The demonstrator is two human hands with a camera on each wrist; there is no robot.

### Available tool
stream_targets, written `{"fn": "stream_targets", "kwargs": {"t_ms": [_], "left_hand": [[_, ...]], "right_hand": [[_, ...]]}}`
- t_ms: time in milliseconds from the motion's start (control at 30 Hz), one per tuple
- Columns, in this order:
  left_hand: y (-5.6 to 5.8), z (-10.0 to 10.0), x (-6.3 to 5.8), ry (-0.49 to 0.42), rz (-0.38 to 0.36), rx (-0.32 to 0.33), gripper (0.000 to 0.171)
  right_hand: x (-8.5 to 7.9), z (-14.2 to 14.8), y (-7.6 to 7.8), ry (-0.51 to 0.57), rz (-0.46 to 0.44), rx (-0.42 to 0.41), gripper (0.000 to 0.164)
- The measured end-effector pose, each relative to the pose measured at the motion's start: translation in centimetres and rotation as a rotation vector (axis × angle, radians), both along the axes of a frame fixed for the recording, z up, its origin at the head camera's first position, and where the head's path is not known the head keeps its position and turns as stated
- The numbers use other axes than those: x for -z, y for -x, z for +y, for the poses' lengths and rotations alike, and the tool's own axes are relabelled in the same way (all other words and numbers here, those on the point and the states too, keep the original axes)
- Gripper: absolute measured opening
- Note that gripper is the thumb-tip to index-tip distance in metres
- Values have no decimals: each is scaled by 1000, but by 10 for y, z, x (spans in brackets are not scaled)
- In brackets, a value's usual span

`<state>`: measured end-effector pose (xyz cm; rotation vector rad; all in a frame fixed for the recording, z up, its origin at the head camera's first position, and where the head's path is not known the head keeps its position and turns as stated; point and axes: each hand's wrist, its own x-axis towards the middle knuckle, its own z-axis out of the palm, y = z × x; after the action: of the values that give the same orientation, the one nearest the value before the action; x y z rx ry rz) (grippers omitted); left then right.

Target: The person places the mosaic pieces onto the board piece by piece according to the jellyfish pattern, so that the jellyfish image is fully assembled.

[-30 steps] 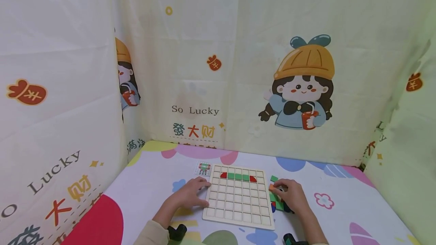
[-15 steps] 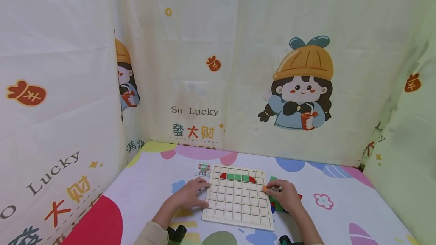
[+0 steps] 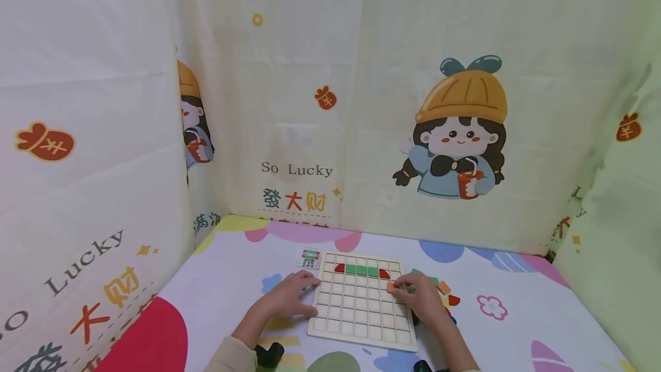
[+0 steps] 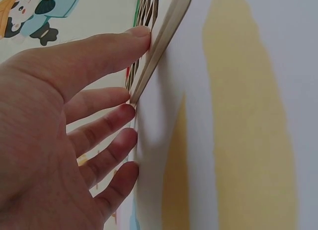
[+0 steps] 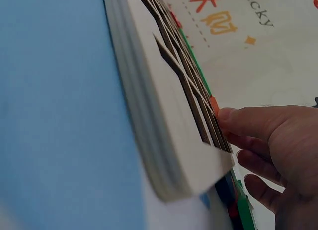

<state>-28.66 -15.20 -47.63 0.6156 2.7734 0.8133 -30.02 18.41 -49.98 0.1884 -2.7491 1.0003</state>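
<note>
A wooden grid board (image 3: 356,306) lies on the table, with a row of green squares (image 3: 362,271) between two red quarter-round pieces (image 3: 339,268) near its far side. My left hand (image 3: 287,294) rests at the board's left edge, thumb and fingertips against it, fingers fairly straight. My right hand (image 3: 420,297) reaches over the board's right edge and pinches an orange square tile (image 3: 391,287) between thumb and finger, right at a grid cell below the right red piece. In the right wrist view the orange tile (image 5: 214,105) shows at the thumb tip.
Loose coloured pieces, among them an orange tile (image 3: 443,287) and a red piece (image 3: 454,300), lie right of the board, partly behind the right hand. A small pattern card (image 3: 309,258) lies at the board's far left corner. Printed cloth walls (image 3: 289,102) surround the table.
The right hand has carried the orange tile leftward from the loose pieces onto the board's right side. More loose pieces now show behind it. The left hand stays at the board's edge.
</note>
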Motion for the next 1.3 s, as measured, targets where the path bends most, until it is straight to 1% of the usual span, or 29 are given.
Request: {"fn": "stream_targets", "kwargs": {"t_ms": [233, 367, 500, 667, 800, 933, 1100, 1300], "left_hand": [[2, 0, 3, -2, 7, -5, 67], [1, 0, 4, -4, 10, -1, 67], [0, 0, 4, 0, 16, 7, 66], [0, 1, 4, 2, 17, 9, 66], [1, 1, 5, 2, 17, 10, 66], [2, 0, 6, 1, 9, 12, 66], [2, 0, 5, 0, 9, 6, 66], [3, 0, 5, 3, 8, -4, 66]], "right_hand": [[-3, -8, 2, -19, 20, -23, 9], [-5, -11, 6, -47, 11, -17, 9], [-5, -15, 8, -61, 4, -31, 8], [-5, -17, 11, -46, -7, -55, 10], [-5, -17, 11, -52, -16, -55, 11], [-9, -12, 7, -42, -41, -55, 9], [-16, 3, 4, -31, -52, -45, 8], [-19, 26, 2, -73, -61, -8, 11]]}}
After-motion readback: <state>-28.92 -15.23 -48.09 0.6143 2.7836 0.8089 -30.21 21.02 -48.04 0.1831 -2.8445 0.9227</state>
